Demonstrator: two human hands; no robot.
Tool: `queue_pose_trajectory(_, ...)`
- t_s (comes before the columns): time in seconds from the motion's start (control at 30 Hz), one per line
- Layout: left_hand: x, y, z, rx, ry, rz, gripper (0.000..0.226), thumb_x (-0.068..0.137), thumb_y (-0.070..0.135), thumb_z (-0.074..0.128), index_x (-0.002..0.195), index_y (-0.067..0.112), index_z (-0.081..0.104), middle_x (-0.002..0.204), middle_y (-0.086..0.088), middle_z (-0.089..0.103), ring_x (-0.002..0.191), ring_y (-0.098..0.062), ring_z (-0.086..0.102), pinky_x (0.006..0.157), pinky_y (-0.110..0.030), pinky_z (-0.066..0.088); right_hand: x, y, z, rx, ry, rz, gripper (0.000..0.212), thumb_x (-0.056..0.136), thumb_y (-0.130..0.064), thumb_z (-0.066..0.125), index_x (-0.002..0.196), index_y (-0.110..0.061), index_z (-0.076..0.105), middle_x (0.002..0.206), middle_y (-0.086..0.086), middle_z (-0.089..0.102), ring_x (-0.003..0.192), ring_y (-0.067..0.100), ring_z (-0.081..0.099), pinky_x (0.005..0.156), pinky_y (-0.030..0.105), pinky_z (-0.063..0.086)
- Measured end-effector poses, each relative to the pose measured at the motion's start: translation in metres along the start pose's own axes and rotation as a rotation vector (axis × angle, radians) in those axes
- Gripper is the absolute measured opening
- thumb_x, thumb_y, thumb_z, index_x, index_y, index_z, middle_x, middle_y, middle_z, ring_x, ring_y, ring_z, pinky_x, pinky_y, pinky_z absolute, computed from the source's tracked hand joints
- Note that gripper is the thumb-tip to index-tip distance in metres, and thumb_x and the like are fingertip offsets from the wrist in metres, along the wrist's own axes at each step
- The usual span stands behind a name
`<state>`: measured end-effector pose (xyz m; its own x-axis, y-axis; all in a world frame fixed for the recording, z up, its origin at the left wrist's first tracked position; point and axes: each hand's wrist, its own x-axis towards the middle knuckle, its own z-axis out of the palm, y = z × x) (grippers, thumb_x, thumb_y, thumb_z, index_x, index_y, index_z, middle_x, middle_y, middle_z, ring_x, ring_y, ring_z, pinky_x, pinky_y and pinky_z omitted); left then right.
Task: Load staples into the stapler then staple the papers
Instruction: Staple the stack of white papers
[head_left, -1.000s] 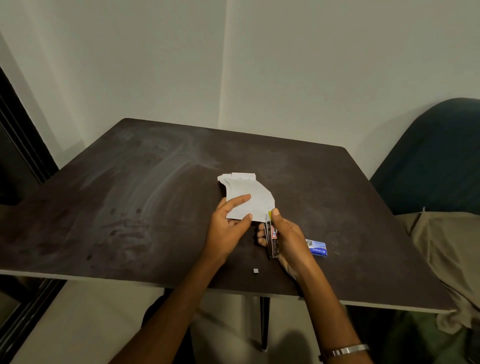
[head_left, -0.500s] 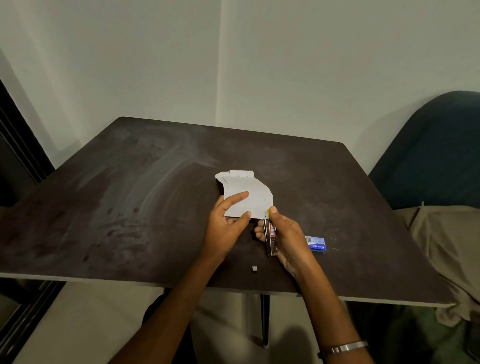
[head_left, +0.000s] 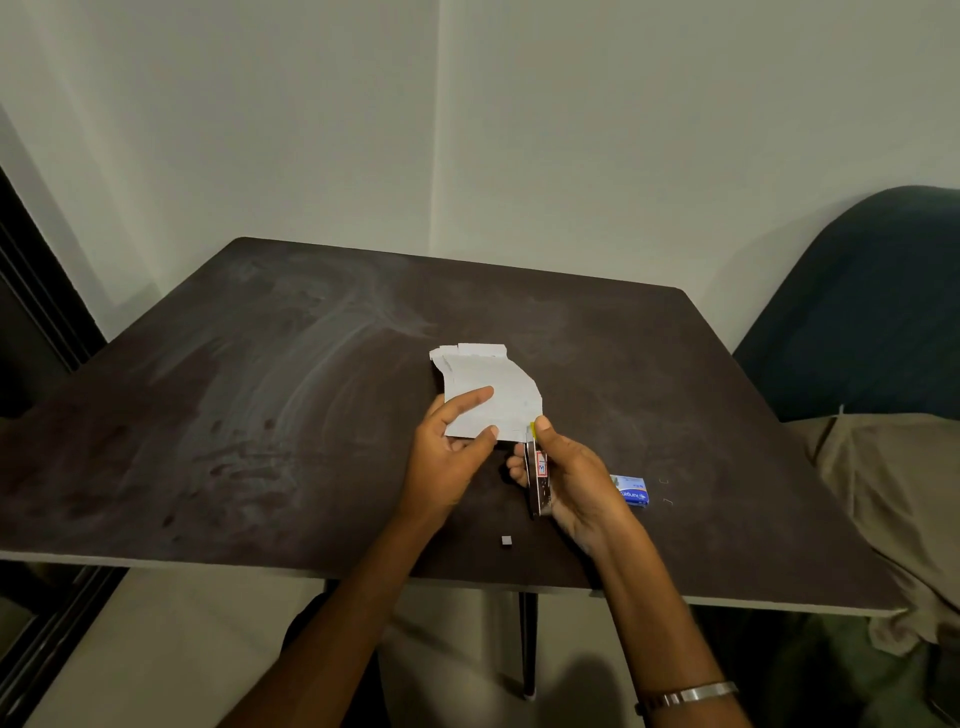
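A small stack of white papers (head_left: 488, 384) with ragged edges is held above the dark table (head_left: 260, 415). My left hand (head_left: 449, 457) grips the stack's near left corner, thumb on top. My right hand (head_left: 571, 483) holds a slim metal stapler (head_left: 540, 480) with a red label, its yellow-tipped nose at the papers' near right corner and my thumb pressing on its top. A blue staple box (head_left: 631, 490) lies on the table just right of my right hand.
A small grey block of staples (head_left: 507, 540) lies near the table's front edge. Two loose staples (head_left: 665, 491) sit right of the box. A dark blue chair (head_left: 872, 312) and a beige cloth (head_left: 898, 493) are at the right. White walls meet behind the table.
Both hands, papers and stapler keep nearly the same pose; the view shifts slightly. The stapler's nose stays at the papers' near right corner.
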<state>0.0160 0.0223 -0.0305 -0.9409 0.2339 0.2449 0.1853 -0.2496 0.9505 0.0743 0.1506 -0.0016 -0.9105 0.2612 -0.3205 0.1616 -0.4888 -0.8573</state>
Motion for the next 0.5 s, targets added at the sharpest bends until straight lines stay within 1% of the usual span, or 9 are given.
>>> queue_pose_trajectory(0.1,-0.0005,0.0013,0.0007,0.018,-0.003,0.002,0.038,0.085,-0.004,0.063,0.119,0.013,0.065,0.127,0.005,0.057,0.117,-0.013,0.06,0.093,-0.034,0.056,-0.0027,-0.002,-0.0025,0.04,-0.025,0.03,0.041,0.091,-0.032,0.058,0.103,0.007,0.062,0.076,0.013,0.065,0.067,0.02,0.066,0.064,0.028,0.061)
queue_pose_trajectory(0.23,-0.0011,0.0017,0.0007,0.018,-0.008,-0.009,0.039,0.085,-0.005,0.063,0.118,0.015,0.065,0.127,0.006,0.056,0.117,-0.013,0.06,0.093,-0.036,0.056,-0.0041,0.0005,-0.0046,0.052,-0.044,0.03,0.048,0.091,-0.035,0.056,0.11,0.01,0.06,0.084,0.017,0.065,0.07,0.021,0.068,0.065,0.028,0.06)
queue_pose_trajectory(0.4,-0.0014,0.0017,0.0007,0.018,-0.004,0.0,0.038,0.085,-0.005,0.063,0.118,0.014,0.066,0.128,0.004,0.057,0.118,-0.015,0.06,0.092,-0.04,0.056,-0.0045,0.0014,-0.0044,0.012,-0.053,0.002,0.044,0.091,-0.036,0.056,0.099,0.007,0.063,0.077,0.013,0.065,0.067,0.019,0.066,0.066,0.027,0.059)
queue_pose_trajectory(0.5,-0.0015,0.0013,0.0008,0.015,-0.003,0.002,0.038,0.085,-0.006,0.063,0.118,0.013,0.066,0.127,0.003,0.057,0.117,-0.014,0.061,0.094,-0.042,0.055,-0.0023,0.0043,-0.0029,-0.019,-0.011,-0.027,0.037,0.091,-0.034,0.057,0.094,0.003,0.064,0.072,0.011,0.065,0.064,0.018,0.063,0.062,0.025,0.056)
